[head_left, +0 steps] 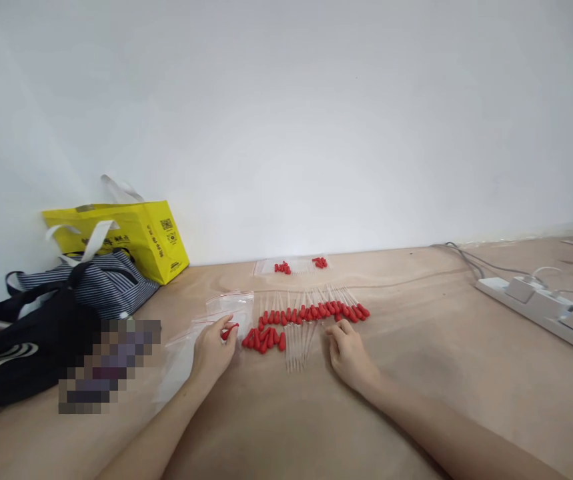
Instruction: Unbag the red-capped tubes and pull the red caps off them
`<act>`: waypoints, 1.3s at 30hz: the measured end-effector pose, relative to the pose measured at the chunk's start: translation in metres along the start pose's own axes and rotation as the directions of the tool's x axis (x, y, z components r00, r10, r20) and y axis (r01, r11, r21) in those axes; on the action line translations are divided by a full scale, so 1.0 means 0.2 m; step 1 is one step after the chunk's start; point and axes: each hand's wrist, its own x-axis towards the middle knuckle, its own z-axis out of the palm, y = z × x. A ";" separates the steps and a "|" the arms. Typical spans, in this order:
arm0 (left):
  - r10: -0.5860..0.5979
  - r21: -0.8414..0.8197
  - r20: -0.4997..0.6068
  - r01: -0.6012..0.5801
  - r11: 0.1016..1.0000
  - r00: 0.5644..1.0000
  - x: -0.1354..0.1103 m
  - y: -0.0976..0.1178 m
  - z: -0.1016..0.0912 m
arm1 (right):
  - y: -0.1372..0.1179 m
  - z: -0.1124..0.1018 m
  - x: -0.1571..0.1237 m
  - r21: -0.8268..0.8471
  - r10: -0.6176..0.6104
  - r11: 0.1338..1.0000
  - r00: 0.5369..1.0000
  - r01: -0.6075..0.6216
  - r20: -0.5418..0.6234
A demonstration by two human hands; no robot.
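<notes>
My left hand (215, 352) pinches a red rubber dropper bulb (229, 331) between thumb and fingertips, above the clear zip bags (179, 363). Just right of it lies a pile of loose red bulbs (265, 341). Several bare glass dropper tubes (296, 347) lie side by side between my two hands. Beside those tubes my right hand (350, 353) rests with its fingers curled together; whatever may be in them is hidden. Behind both hands stretches a row of glass droppers with red bulbs (311, 312), bulbs toward me and tips toward the wall.
Near the wall lies another clear bag (296, 266) with small red bulbs and tubes. A yellow bag (159, 243), a striped bag (109, 283) and a black bag (26, 347) stand at left. On the right are a white power strip (541, 313) and grey cables (461, 253).
</notes>
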 end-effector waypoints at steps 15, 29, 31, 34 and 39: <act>-0.015 0.154 0.235 -0.022 0.988 0.972 0.06 0.10 -0.05 | -0.18 -0.01 0.09 -0.045 0.331 0.943 0.927 -0.328 0.174; -0.274 0.387 0.470 0.083 0.918 0.839 0.35 0.25 0.13 | -0.13 0.06 0.06 0.149 0.123 0.980 0.989 -0.134 0.083; -0.286 0.400 0.494 0.077 0.913 0.821 0.36 0.25 0.15 | -0.11 0.05 0.06 0.177 0.099 0.978 0.993 -0.109 0.063; -0.291 0.410 0.522 0.063 0.910 0.802 0.36 0.27 0.17 | -0.09 0.01 0.04 0.221 0.095 0.970 0.995 -0.100 0.034; -0.246 0.387 0.504 0.038 0.921 0.828 0.36 0.31 0.12 | -0.02 -0.08 -0.01 0.245 0.083 0.966 0.996 -0.082 0.004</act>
